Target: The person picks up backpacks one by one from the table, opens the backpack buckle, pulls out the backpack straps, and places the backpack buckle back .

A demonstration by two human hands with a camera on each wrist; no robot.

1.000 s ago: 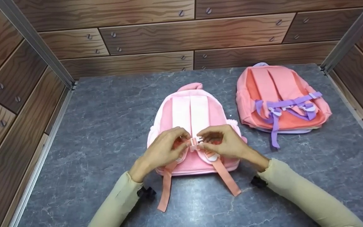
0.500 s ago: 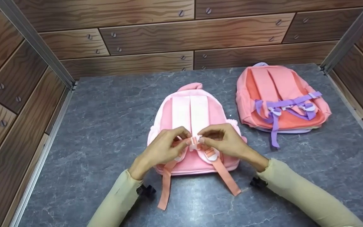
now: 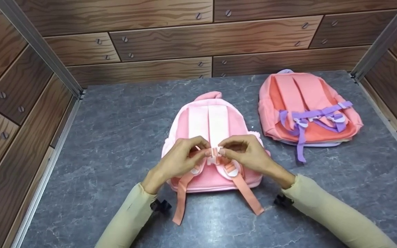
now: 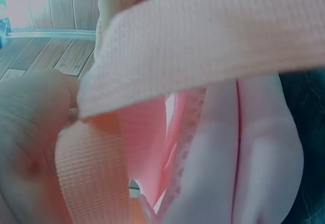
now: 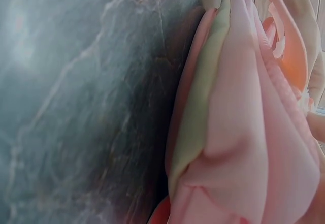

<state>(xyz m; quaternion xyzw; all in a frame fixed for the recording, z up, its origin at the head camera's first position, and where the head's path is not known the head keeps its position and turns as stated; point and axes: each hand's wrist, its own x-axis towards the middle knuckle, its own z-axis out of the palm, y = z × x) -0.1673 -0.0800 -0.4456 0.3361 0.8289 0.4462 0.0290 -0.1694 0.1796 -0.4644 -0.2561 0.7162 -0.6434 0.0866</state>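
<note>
A light pink backpack [image 3: 198, 120] lies on the table with its padded shoulder straps facing up. Over its lower middle, a small pale plastic buckle [image 3: 212, 160] with orange webbing sits between both hands. My left hand [image 3: 181, 158] pinches the buckle from the left with thumb and fingertips. From the right, my right hand [image 3: 245, 151] pinches its other side. Fingertips partly hide the buckle, so how far its halves are joined is unclear. Orange webbing [image 4: 203, 41] crosses close to the left wrist camera. The backpack's side [image 5: 233, 107] fills much of the right wrist view.
A coral backpack [image 3: 288, 93] with purple straps [image 3: 301, 141] lies at the back right. Two loose orange strap ends [image 3: 247, 193] hang past the pink bag's bottom edge onto the dark table [image 3: 115, 120]. Wood-patterned walls [image 3: 164, 44] enclose the back and sides.
Pale buckle prongs visible between my hands one second ago are now covered by my right fingertips. My left fingers have shifted slightly right, and the left strap end has drawn up a little.
</note>
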